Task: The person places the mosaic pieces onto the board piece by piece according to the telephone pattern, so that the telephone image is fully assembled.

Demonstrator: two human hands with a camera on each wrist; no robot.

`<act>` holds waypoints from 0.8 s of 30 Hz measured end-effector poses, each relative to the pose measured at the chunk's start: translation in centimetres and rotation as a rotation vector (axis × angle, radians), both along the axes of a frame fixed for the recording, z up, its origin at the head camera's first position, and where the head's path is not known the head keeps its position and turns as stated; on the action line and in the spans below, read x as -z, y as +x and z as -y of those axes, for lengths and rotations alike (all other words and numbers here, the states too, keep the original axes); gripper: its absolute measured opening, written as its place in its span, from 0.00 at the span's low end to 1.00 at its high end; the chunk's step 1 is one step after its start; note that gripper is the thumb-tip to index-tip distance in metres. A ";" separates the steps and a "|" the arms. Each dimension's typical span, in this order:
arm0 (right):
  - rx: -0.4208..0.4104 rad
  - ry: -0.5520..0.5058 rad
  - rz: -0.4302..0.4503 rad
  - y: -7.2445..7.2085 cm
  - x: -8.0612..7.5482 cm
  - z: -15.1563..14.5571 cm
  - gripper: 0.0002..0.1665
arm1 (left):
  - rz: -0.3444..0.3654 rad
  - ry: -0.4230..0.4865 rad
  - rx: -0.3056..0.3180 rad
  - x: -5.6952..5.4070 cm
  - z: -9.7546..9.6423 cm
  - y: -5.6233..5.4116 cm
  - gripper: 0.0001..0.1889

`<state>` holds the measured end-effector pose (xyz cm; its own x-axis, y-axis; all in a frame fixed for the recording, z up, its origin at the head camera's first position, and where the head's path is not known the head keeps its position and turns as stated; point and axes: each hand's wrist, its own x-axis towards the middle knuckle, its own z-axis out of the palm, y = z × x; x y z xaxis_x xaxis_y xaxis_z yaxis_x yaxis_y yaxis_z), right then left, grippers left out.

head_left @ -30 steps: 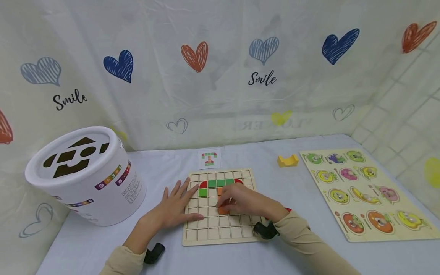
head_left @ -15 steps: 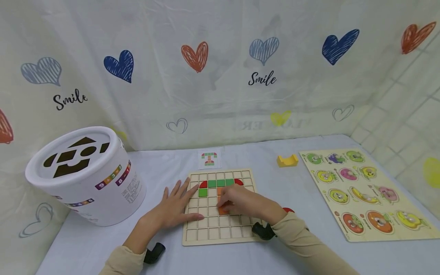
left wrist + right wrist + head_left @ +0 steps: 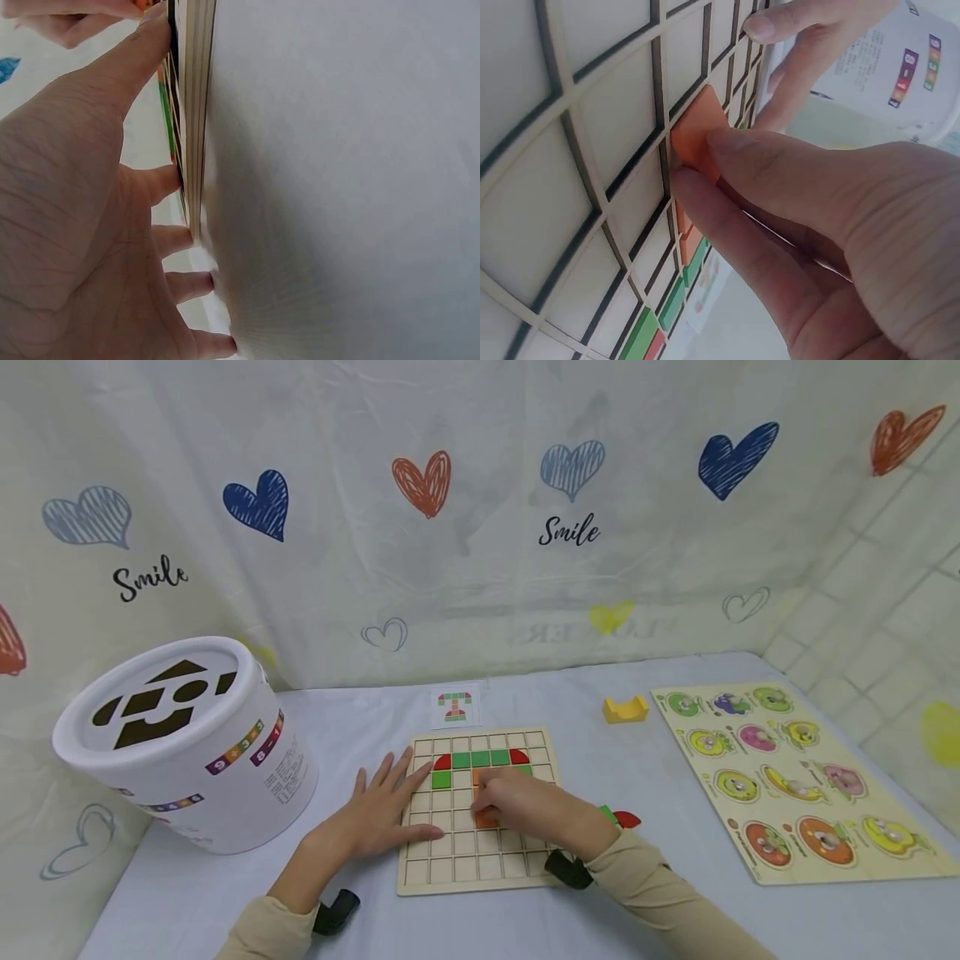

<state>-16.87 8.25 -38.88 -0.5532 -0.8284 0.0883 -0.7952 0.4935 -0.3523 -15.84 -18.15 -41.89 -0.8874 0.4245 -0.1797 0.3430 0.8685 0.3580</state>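
Note:
A wooden grid board (image 3: pixel 429 870) lies on the table. My left hand (image 3: pixel 378 814) rests on its left edge with the fingers spread; in the left wrist view its thumb lies on the rim. My right hand (image 3: pixel 528 802) pinches an orange square tile (image 3: pixel 697 129) between thumb and index finger, tilted at a cell in the middle of the board. Beyond it, other orange tiles (image 3: pixel 690 241) sit in the same column. Along an upper row are green tiles (image 3: pixel 480 759) with a red quarter-round piece (image 3: pixel 443 762) at the left end. A separate green tile (image 3: pixel 442 780) sits below that.
A pattern card (image 3: pixel 454 705) lies behind the board. On the left stands a white bucket (image 3: pixel 288 772) with a slotted lid. To the right are a yellow block (image 3: pixel 626 710) and a fruit puzzle board (image 3: pixel 750 810). A loose red piece (image 3: pixel 627 819) lies beside my right forearm.
My right hand has shifted slightly over the same cell and its fingers look more bent. A loose green piece now shows beside the right forearm. The left hand stays in place.

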 end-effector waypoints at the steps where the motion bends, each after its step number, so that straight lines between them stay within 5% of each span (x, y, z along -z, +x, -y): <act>1: -0.001 -0.002 -0.012 0.0 0.1 0.0 0.06 | 0.001 -0.002 -0.002 -0.1 0.0 0.0 0.53; 8: 0.008 -0.024 -0.024 0.0 0.4 -0.1 0.06 | 0.001 0.003 -0.003 -0.2 0.0 0.1 0.53; 20: -0.038 -0.137 0.347 -1.5 -0.6 -4.3 0.13 | -0.006 0.006 -0.001 -0.1 0.0 0.0 0.54; 24: 0.012 -0.104 0.357 -1.8 -1.3 -6.8 0.12 | -0.008 0.014 0.003 -0.2 0.0 0.2 0.54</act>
<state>-18.70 15.09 -37.61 -0.5743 -0.8181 -0.0281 -0.6076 0.4490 -0.6552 -15.67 -18.14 -41.72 -0.8876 0.4294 -0.1670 0.3482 0.8626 0.3671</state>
